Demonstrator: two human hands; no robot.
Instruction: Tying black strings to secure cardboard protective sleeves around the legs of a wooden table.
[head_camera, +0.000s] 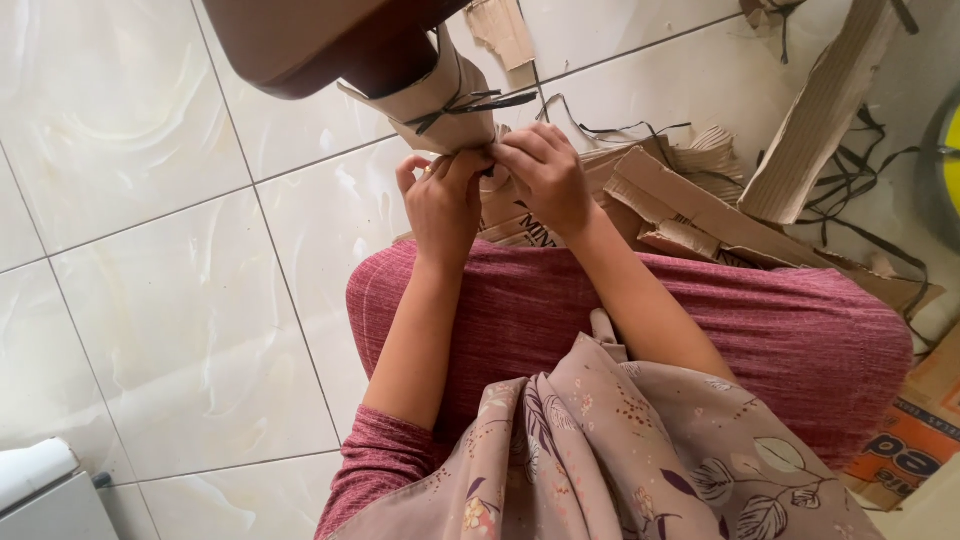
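Looking down over my lap, I see my left hand (440, 205) and right hand (545, 175) meeting at the lower edge of a cardboard wrap (440, 100) round a brown leg (330, 40), above the tiled floor (150, 250). Both grips pinch the wrap's edge, beside a black tie (480, 103). To do it well, I'd judge: hold the cardboard steady, pull gently. Scrap cardboard (690, 210) lies beyond.

Both hands meet at the bottom edge of the cardboard wrap (440, 105), left hand (440, 205) just beside right hand (545, 180). Cardboard scraps (690, 205) lie on the floor (150, 300) to the right, past the knees.
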